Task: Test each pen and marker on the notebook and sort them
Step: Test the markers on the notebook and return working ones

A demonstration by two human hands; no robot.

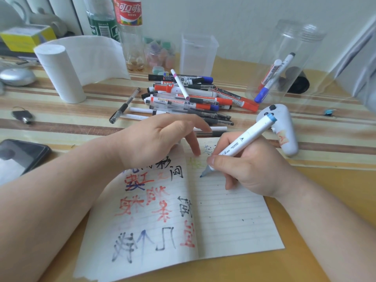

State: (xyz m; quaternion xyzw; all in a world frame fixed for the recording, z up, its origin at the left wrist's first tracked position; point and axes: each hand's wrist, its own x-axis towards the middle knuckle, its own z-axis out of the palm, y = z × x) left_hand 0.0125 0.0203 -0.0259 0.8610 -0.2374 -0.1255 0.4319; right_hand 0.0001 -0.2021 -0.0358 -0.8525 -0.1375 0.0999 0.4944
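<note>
While the right hand (250,169) pinches a white-barrelled blue marker (244,137) between thumb and curled fingers, its tip touches the mostly blank right page of the open notebook (223,220), just on the near side of faint green and blue test scribbles (194,162). The left hand (158,139) lies on the far left page, fingers loosely spread, one fingertip pressing the paper near the fold. A short firm stroke on clean paper, with the page pinned flat, should show whether ink flows. Pens probably untested lie in the pile (189,98) just beyond the notebook; two whiteboard markers (272,78) stand in the clear jar (295,47) far right.
</note>
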